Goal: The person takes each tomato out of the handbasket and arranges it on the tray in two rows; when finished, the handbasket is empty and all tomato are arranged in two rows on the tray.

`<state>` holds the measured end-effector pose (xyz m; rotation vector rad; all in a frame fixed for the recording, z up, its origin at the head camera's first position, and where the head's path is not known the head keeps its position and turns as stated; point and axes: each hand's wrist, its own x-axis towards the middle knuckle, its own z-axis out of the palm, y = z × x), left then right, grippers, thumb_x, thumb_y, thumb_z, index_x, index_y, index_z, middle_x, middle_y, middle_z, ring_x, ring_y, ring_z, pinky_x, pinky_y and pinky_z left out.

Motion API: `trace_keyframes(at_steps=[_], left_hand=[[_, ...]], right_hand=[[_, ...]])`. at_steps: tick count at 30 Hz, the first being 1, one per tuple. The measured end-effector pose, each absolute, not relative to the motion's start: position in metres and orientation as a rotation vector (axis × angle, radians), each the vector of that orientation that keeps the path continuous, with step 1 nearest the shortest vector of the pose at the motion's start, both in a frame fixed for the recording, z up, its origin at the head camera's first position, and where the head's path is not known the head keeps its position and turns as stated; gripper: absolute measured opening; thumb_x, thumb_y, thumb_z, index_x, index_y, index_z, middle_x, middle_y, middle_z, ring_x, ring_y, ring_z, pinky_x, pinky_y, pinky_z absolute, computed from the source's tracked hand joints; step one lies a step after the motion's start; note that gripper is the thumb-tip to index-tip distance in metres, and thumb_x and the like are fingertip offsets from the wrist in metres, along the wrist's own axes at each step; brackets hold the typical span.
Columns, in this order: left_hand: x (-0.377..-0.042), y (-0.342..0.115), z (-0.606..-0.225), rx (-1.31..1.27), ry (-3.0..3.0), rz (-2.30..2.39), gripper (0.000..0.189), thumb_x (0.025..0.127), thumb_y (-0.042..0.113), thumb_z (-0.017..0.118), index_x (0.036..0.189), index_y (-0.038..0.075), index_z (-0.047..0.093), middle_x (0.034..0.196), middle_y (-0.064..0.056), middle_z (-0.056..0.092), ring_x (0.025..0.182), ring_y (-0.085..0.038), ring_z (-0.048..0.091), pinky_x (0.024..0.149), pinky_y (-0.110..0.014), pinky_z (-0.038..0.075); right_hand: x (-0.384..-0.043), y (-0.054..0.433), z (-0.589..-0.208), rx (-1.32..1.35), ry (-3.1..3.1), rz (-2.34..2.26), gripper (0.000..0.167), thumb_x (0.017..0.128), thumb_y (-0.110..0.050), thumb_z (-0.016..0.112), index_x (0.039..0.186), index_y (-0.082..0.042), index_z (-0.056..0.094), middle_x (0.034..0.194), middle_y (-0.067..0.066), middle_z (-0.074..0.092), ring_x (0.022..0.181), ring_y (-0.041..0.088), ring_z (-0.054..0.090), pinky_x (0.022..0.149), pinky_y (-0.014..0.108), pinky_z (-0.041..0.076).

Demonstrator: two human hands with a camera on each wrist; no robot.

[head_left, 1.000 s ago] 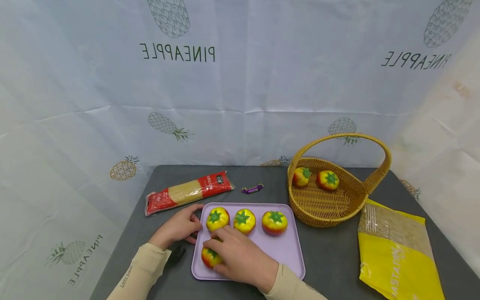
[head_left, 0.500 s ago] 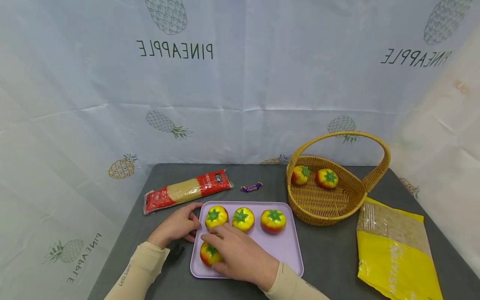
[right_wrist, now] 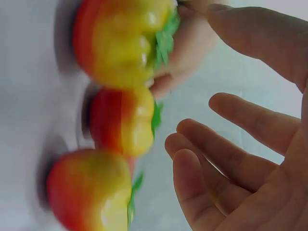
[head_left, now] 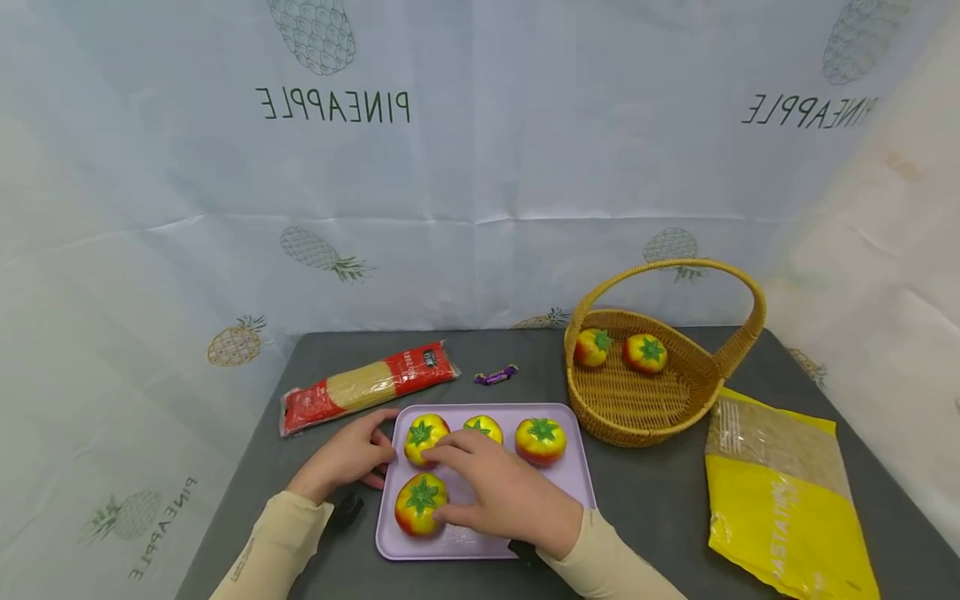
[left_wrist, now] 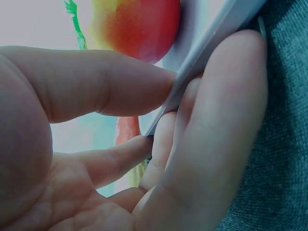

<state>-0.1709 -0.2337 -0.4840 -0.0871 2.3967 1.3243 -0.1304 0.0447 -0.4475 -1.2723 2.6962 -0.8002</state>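
A lilac tray holds several red-and-yellow toy tomatoes with green star-shaped tops. My left hand grips the tray's left edge; in the left wrist view its thumb lies against the rim, with fingers on the other side. The front-left toy tomato sits by itself in the near row. Just right of it hovers my right hand, fingers spread and holding nothing, as the right wrist view also shows. Behind stand the far-left toy tomato, the partly covered middle one and the right-hand one.
A wicker basket with a tall handle holds two more toy tomatoes. Beside it lies a yellow pasta bag. A red noodle packet and a purple wrapped candy lie behind the tray on the grey table.
My right hand has let go of the front-left toy tomato and moved up and right. The left hand stays at the tray's edge. The head view has shifted slightly.
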Motion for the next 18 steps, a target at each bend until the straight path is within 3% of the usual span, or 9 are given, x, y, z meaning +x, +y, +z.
trace_keyframes(at_steps=[10, 18], left_hand=[[-0.171, -0.235, -0.486, -0.09, 2.424, 1.292, 0.074, 0.094, 0.012, 0.075, 0.161, 0.012, 0.046, 0.099, -0.013, 0.062, 0.076, -0.026, 0.067, 0.066, -0.039, 0.068], [-0.172, -0.232, -0.487, -0.12, 2.424, 1.264, 0.075, 0.094, 0.013, 0.076, 0.162, 0.012, 0.045, 0.102, -0.013, 0.062, 0.081, -0.025, 0.067, 0.066, -0.038, 0.068]], right_hand=[[-0.154, 0.133, -0.421, -0.976, 2.884, -0.872, 0.062, 0.09, -0.035, 0.088, 0.146, -0.022, 0.066, 0.146, -0.002, 0.065, 0.132, 0.019, 0.064, 0.111, 0.047, 0.059], [-0.185, 0.215, -0.411, -0.719, 3.014, -0.944, 0.063, 0.09, -0.031, 0.088, 0.147, -0.016, 0.066, 0.143, 0.007, 0.07, 0.121, 0.03, 0.07, 0.103, 0.054, 0.062]])
